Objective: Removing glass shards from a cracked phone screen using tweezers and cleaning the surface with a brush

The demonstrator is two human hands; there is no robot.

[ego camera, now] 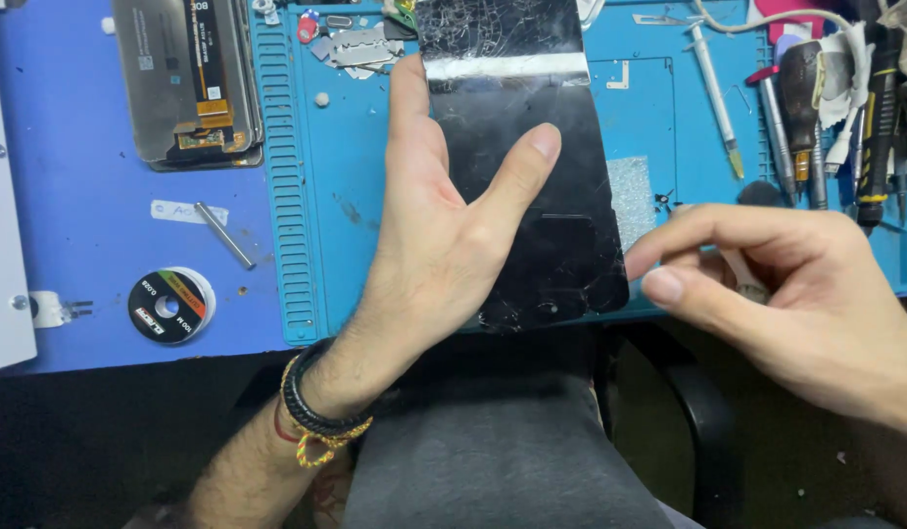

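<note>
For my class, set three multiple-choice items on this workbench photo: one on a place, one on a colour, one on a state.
1. Where does the wire spool lie?
A. On the blue table left of the mat
B. On the black panel
C. Among the tools at the far right

2. What colour is the mat?
A. Red
B. Light blue
C. Yellow

3. What state is the upper part of the black panel in?
A. Smooth and whole
B. Cracked
C. Folded in half

Answers:
1 A: the spool sits on the table, well left of the mat's ribbed edge.
2 B: the mat is light blue, paler than the table.
3 B: a web of cracks shows above the pale strip, beyond where the left hand presses the panel; the right hand pinches a small thing beside it.
</note>
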